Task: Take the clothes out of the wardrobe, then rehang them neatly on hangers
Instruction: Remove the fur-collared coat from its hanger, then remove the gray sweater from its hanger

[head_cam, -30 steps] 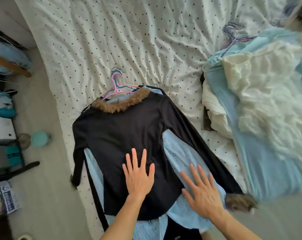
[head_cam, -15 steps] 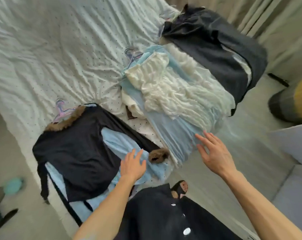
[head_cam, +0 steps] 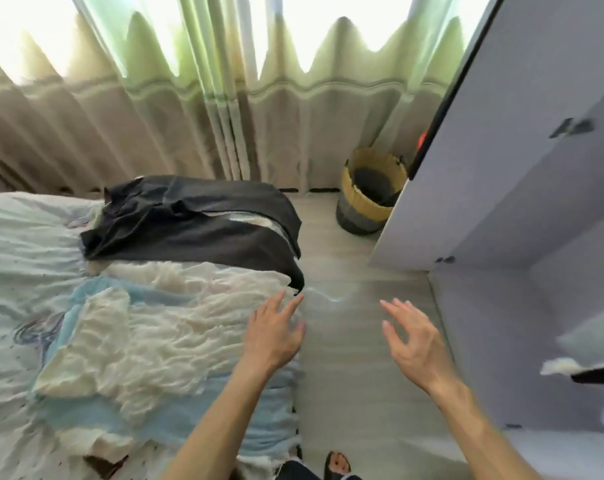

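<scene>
Two empty hands reach out at a bedside. The left hand (head_cam: 274, 336), fingers spread, is at the edge of the bed (head_cam: 16, 230), over a cream garment (head_cam: 148, 344); whether it touches the cloth cannot be told. The right hand (head_cam: 415, 341), fingers loosely apart, hangs above the floor (head_cam: 345, 375) and grips nothing. The cream garment lies on a blue garment (head_cam: 224, 420), and a black garment (head_cam: 196, 233) drapes over the bed's far corner. The grey wardrobe (head_cam: 494, 188) stands at right, with a woven basket (head_cam: 370, 199) beside it, below drawn curtains (head_cam: 155, 133).
</scene>
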Tool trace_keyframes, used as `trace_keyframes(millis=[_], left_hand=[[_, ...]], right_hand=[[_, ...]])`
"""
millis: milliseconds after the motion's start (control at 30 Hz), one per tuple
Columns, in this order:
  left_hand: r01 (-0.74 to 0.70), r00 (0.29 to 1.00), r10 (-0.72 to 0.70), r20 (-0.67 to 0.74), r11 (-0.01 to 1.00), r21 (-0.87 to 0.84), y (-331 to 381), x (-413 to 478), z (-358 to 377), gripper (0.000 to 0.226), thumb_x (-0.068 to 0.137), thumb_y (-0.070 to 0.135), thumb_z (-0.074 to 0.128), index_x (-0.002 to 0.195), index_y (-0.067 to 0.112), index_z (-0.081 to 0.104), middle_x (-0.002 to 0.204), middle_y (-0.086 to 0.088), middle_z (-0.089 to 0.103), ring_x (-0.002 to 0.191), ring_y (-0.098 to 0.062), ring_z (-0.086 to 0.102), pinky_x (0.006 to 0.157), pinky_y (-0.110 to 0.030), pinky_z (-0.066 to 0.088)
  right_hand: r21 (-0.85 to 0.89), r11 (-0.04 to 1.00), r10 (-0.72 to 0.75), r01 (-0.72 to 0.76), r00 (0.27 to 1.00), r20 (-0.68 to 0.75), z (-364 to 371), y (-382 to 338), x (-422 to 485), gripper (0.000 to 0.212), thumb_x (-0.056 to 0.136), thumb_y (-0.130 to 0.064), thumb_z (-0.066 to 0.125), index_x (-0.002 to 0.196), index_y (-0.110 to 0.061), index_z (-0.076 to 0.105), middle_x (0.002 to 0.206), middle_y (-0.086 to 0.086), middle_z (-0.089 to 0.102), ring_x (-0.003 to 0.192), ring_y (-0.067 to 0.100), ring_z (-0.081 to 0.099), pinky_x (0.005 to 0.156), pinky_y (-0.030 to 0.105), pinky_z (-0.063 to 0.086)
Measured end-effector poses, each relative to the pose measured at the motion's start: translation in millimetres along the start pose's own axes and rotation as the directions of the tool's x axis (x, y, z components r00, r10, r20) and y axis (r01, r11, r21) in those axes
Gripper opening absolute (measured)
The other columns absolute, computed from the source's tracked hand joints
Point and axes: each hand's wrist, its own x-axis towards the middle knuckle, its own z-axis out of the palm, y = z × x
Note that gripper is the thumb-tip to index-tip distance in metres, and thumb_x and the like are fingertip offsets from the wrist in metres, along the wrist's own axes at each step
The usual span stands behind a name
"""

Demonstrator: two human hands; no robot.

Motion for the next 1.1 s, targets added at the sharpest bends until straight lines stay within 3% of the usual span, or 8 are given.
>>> trace_keyframes(millis=[100,267,400,467,600,733,1000,1100], left_hand=[[-0.169,0.986,0.169,0.009,0.984,0.047,44,50,-27,0.058,0.099,0.051,0.045,0.153,0.044,0.027,0.164,0.001,0.021,0.15,-0.022,0.02,0.121,-0.044,0.022],[-0.433,0.902,0.429,0.056,0.895,0.106,121,111,-71,0.058,0.101,0.051,0.043,0.154,0.045,0.021,0.165,0.004,0.019,0.152,-0.022,0.016,0.122,-0.044,0.018],[-0.616,0.787,0.611,0.084,0.771,0.16,190,149,-83,0.061,0.101,0.051,0.043,0.156,0.045,0.017,0.166,0.004,0.017,0.152,-0.022,0.017,0.122,-0.043,0.021],[-0.696,0.717,0.69,0.101,0.701,0.153,236,163,-84,0.06,0.101,0.05,0.044,0.155,0.045,0.018,0.166,0.005,0.017,0.152,-0.022,0.017,0.122,-0.043,0.021],[-0.834,0.55,0.826,0.124,0.533,0.143,328,178,-77,0.06,0.101,0.048,0.043,0.155,0.045,0.017,0.166,0.006,0.015,0.153,-0.021,0.014,0.122,-0.042,0.017],[-0.934,0.353,0.924,0.144,0.339,0.113,421,197,-61,0.061,0.101,0.044,0.046,0.155,0.045,0.018,0.166,0.004,0.014,0.152,-0.021,0.015,0.123,-0.04,0.017],[-0.976,-0.02,0.994,0.107,-0.042,0.214,610,231,-48,0.066,0.099,0.04,0.051,0.156,0.043,0.018,0.167,-0.002,0.003,0.154,-0.025,0.007,0.123,-0.053,0.013],[-0.957,-0.123,0.992,0.034,-0.127,0.26,680,248,-53,0.07,0.096,0.036,0.056,0.156,0.039,0.022,0.167,-0.006,0.005,0.153,-0.03,0.009,0.121,-0.058,0.015]], right_hand=[[-0.012,0.997,0.073,-0.076,0.987,-0.143,-33,9,12,0.036,0.093,-0.02,0.067,0.129,-0.025,0.065,0.14,0.004,0.058,0.137,0.023,0.045,0.113,0.022,0.025],[0.05,0.973,0.227,-0.225,0.894,-0.387,-82,21,15,0.035,0.095,-0.033,0.06,0.13,-0.034,0.063,0.14,-0.003,0.057,0.139,0.018,0.043,0.114,0.037,0.035],[0.101,0.925,0.364,-0.367,0.772,-0.521,-119,31,2,0.038,0.096,-0.029,0.061,0.134,-0.031,0.059,0.145,-0.006,0.052,0.142,0.014,0.037,0.114,0.026,0.027],[0.117,0.892,0.422,-0.436,0.714,-0.558,-138,39,-5,0.04,0.099,-0.034,0.057,0.139,-0.034,0.054,0.147,-0.012,0.046,0.144,0.009,0.032,0.114,0.02,0.021],[0.204,0.837,0.503,-0.508,0.566,-0.653,-174,59,-9,0.042,0.1,-0.039,0.052,0.142,-0.038,0.05,0.151,-0.015,0.041,0.145,0.003,0.027,0.118,0.029,0.028],[0.278,0.783,0.562,-0.556,0.44,-0.7,-206,91,4,0.045,0.101,-0.039,0.05,0.145,-0.039,0.044,0.154,-0.018,0.035,0.146,0.001,0.023,0.119,0.027,0.025],[0.417,0.687,0.633,-0.595,0.209,-0.745,-280,176,55,0.049,0.101,-0.041,0.048,0.148,-0.034,0.04,0.153,-0.015,0.04,0.144,0.007,0.031,0.118,0.034,0.031],[0.452,0.641,0.649,-0.62,0.122,-0.751,-325,213,79,0.052,0.1,-0.04,0.049,0.149,-0.029,0.038,0.151,-0.01,0.044,0.141,0.013,0.037,0.115,0.035,0.034]])
